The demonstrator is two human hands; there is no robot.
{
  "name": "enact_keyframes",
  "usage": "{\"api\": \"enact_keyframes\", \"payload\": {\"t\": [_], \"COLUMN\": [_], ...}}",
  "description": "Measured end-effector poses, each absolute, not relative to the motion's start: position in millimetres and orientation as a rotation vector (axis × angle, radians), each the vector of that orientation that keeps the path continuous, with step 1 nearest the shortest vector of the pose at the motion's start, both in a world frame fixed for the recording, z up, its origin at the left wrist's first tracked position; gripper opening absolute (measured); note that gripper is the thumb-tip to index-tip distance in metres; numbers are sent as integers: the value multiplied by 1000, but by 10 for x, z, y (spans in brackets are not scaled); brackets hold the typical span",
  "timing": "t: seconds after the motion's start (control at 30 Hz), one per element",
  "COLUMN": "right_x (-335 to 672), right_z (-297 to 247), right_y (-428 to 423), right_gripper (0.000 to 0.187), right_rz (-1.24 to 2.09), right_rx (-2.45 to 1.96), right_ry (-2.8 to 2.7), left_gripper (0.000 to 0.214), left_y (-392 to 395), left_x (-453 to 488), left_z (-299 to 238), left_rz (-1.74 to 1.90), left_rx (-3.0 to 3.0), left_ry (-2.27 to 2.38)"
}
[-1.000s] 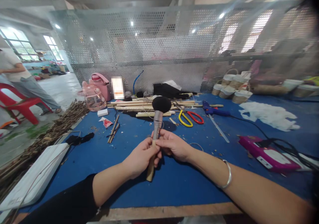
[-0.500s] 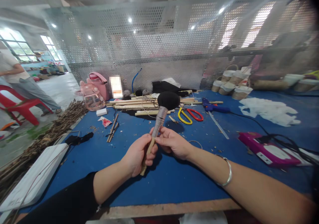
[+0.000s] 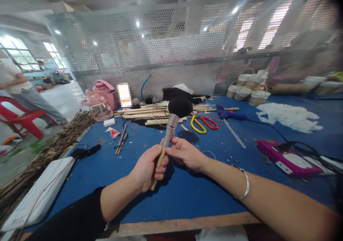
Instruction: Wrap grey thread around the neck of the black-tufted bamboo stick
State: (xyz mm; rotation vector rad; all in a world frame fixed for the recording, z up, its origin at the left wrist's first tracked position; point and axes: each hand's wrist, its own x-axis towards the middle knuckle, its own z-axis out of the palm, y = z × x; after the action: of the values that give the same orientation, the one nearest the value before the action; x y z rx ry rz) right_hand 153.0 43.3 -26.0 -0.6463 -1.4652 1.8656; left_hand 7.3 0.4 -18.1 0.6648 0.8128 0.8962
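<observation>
A mallet-like stick with a round black padded head (image 3: 180, 107) leans upright, slightly to the right, in front of me. Grey wrapping (image 3: 172, 126) covers its neck, and bare wood shows below. Closed around the wooden handle is my left hand (image 3: 148, 164), with the handle's lower end poking out beneath. My right hand (image 3: 187, 153) has its fingers pinched together at the lower edge of the wrapping, against the stick. Whether those fingertips also hold a loose end of the wrapping is hidden. Both hands are above the blue tabletop (image 3: 166, 208).
Beyond the hands lie wooden sticks (image 3: 144, 114), scissors (image 3: 198, 124) with yellow and red handles, and a blue glue gun (image 3: 230, 114). A magenta power strip (image 3: 288, 158) with cables is at right. A white block (image 3: 40, 192) lies left, near bundled twigs (image 3: 61, 137). A person (image 3: 21, 83) stands far left.
My view has shifted very slightly. Both hands and the mallet-like stick keep nearly the same pose.
</observation>
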Motion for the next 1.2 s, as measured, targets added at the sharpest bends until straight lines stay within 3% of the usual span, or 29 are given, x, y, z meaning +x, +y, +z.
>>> {"api": "enact_keyframes", "payload": {"t": [0.3, 0.8, 1.2], "right_x": [1529, 1541, 1597], "right_z": [-333, -176, -265], "right_y": [451, 505, 575], "right_gripper": [41, 29, 30], "right_rz": [1990, 1785, 1861], "right_rx": [-622, -756, -802], "right_ry": [-1373, -1547, -1479], "left_gripper": [22, 32, 37], "left_y": [22, 44, 127], "left_x": [84, 118, 78], "left_z": [-188, -248, -324], "left_rz": [892, 1101, 930], "left_rx": [627, 675, 1010], "left_ry": [767, 921, 924]}}
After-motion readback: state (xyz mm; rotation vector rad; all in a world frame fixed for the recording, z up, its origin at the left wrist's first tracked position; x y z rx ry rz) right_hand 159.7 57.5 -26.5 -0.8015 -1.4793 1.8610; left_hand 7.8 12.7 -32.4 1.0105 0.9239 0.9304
